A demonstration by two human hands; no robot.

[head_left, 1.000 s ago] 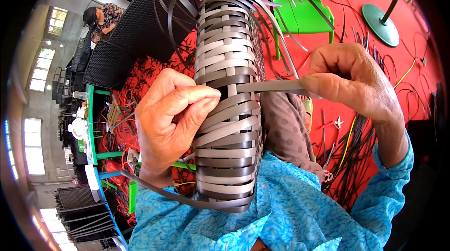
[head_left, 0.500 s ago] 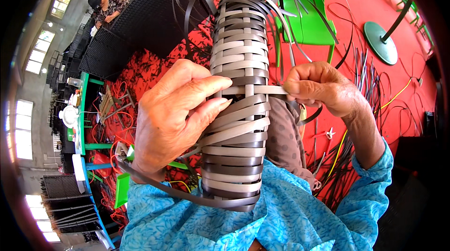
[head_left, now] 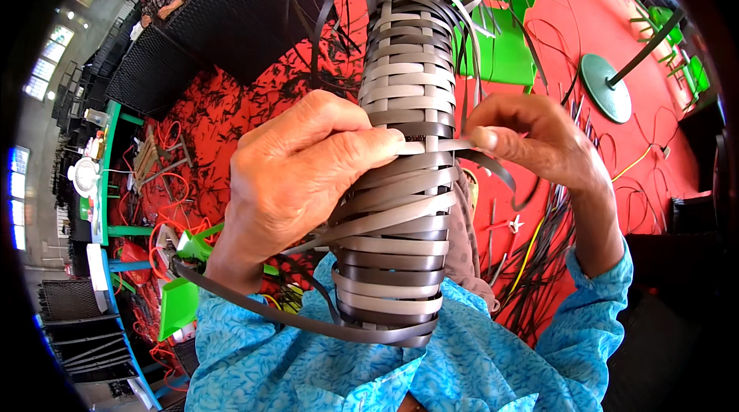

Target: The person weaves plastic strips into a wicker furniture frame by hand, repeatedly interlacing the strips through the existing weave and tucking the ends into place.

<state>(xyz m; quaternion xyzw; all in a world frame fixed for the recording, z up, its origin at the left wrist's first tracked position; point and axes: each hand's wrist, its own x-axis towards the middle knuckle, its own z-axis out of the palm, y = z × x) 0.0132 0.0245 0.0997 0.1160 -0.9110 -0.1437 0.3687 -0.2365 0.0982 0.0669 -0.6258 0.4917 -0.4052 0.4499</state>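
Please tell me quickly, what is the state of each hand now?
Left hand: fingertips at the light grey strip; whether closed on it cannot be told.
Right hand: closed, pinching that strip.

A long, two-toned grey woven piece [head_left: 406, 94] trails loose strips [head_left: 308, 324] at both ends.

The right hand [head_left: 539, 143] has drawn in from well out to the side and now pinches the grey strip [head_left: 414, 148] near the edge of the woven piece [head_left: 406, 96]. The left hand's fingertips, parted half a second ago, now meet the strip. A dark strip loop [head_left: 502, 169], unseen a second ago, hangs beneath the right hand.
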